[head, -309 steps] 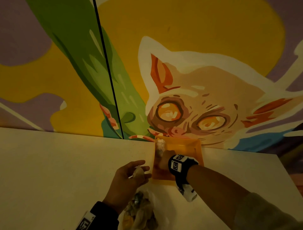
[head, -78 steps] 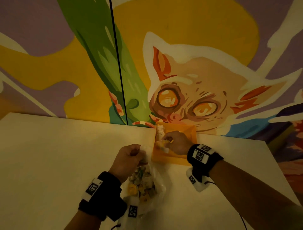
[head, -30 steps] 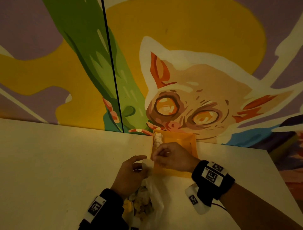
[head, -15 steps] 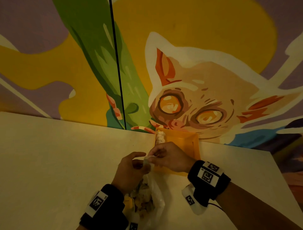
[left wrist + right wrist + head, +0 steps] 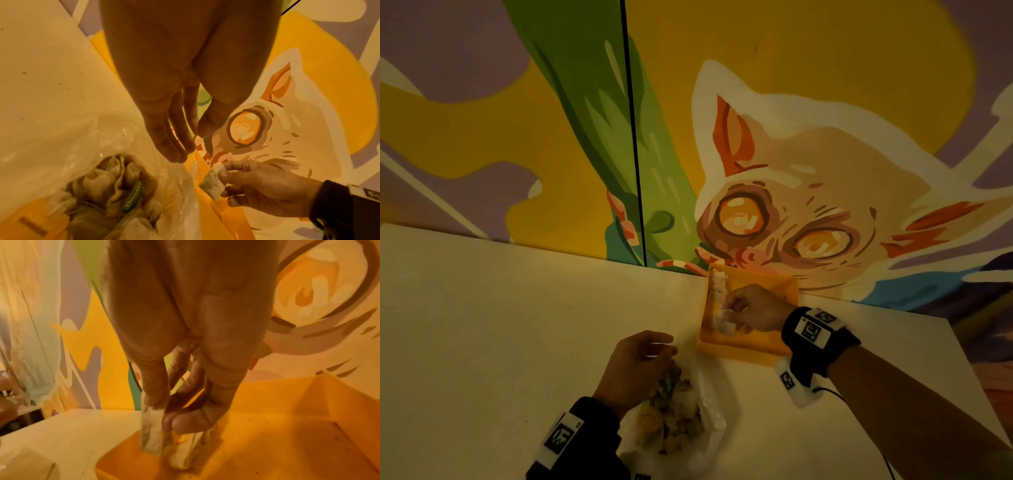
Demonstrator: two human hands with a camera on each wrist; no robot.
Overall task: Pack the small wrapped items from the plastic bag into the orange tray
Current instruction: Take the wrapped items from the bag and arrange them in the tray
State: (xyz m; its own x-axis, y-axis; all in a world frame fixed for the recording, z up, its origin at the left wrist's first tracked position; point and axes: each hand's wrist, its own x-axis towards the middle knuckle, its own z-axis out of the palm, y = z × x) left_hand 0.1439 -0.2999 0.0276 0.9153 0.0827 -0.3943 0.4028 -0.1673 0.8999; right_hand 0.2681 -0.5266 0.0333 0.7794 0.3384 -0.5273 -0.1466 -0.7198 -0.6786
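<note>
- While the right hand (image 5: 755, 310) is hovering over the tray (image 5: 784, 284), its thumb and fingers are pinching one packet (image 5: 724, 324) by its upper edge, so the packet is hanging upright with its lower end already dipping below the rim.
- Holding it on edge is probably meant to let it slide in beside the row (image 5: 717, 286) standing along the tray's left wall, keeping the packing tight.
- In the right wrist view the packet (image 5: 153, 434) is hanging just in front of another packet already standing in the near left corner; whether the two are touching I cannot tell.
- Most of the tray's floor is showing bare, so the packing is looking early rather than nearly done.
- Resting over the mouth of the bag (image 5: 688, 431), the left hand (image 5: 635, 366) is gripping nothing: its fingers (image 5: 172, 142) are hanging straight and loosely together above the opening, seemingly poised to fish out the next packet.
- Inside the bag many packets are lying in a loose heap with strings and a green tag (image 5: 133, 199) among them, so tangling is a likely nuisance when lifting one.
- Sitting against the mural wall (image 5: 825, 102) at the back of the table (image 5: 482, 325), the tray is just beyond the bag, keeping the carry from bag to tray short.
</note>
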